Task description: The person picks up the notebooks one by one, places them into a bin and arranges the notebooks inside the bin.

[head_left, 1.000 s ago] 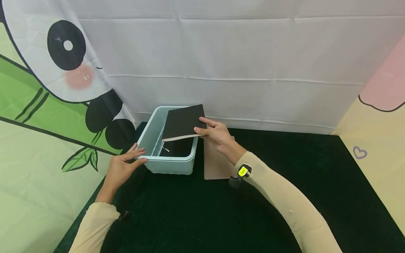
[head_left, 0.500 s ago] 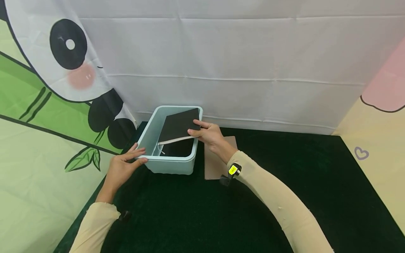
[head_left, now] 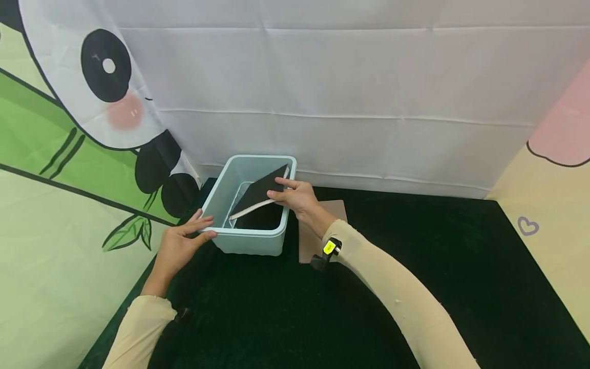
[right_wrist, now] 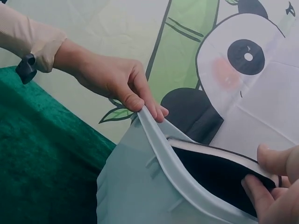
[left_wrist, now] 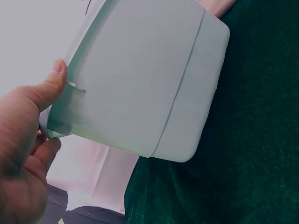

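A pale blue plastic bin (head_left: 246,232) stands on the dark green cloth near the back wall. My left hand (head_left: 183,245) pinches its near left rim corner, thumb on one side and fingers on the other, as the left wrist view (left_wrist: 28,140) also shows. With my right hand (head_left: 297,199) I hold a black-covered notebook (head_left: 260,190) by its right edge, thumb on the cover. The notebook tilts inside the bin, its white page edges facing me. Beneath it another black flat item (head_left: 262,219) lies in the bin, partly covered.
A pinkish-beige flat book (head_left: 310,243) lies on the cloth (head_left: 392,246) right of the bin, partly under my right forearm. A white cloth wall (head_left: 345,102) rises close behind. A printed panda sheet (head_left: 69,205) hangs at the left.
My right hand has lowered the black notebook from above the rim down into the bin, moving left and tilting it more. The left hand has stayed on the rim corner.
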Motion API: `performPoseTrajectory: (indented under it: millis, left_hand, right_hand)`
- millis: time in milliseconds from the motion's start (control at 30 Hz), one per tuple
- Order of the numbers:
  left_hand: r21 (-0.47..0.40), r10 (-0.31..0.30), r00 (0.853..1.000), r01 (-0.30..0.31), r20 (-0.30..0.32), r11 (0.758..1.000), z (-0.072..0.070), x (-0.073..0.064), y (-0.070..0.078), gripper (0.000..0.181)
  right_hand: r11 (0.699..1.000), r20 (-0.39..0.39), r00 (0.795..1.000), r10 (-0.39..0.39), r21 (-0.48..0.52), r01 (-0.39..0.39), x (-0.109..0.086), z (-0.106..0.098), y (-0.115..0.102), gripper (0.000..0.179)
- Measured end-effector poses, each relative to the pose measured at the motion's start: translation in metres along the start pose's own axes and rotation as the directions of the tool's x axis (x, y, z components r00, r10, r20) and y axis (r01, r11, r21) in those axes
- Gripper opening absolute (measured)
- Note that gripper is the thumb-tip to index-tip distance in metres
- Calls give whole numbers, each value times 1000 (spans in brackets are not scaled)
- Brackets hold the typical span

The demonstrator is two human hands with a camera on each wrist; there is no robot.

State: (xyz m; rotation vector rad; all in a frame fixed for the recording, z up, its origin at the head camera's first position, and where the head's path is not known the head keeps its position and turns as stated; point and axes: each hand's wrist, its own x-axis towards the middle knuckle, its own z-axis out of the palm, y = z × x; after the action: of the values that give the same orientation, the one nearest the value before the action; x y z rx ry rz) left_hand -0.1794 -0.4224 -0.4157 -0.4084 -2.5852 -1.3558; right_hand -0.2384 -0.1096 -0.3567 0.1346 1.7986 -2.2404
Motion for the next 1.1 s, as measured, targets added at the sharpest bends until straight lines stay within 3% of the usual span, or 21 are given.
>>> performPoseTrajectory:
  millis: [333, 633, 833, 1100]
  left_hand:
    - [-2, -1, 1000, 1, -1, 1000, 1, 1, 0, 38]
    - [-5, -6, 1000, 6, -8, 1000, 3, 1, 0, 37]
    - [9, 0, 1000, 0, -15, 1000, 4, 2, 0, 39]
    - [22, 5, 1000, -4, -23, 1000, 6, 2, 1, 38]
  right_hand:
    - [999, -4, 1000, 9, 37, -9, 4, 4, 3, 50]
    - [999, -18, 1000, 11, -37, -11, 7, 8, 2, 48]
    - [994, 101, 995, 26, -109, -15, 7, 12, 1, 46]
    - [981, 272, 955, 116, -181, -67, 6, 11, -1, 50]
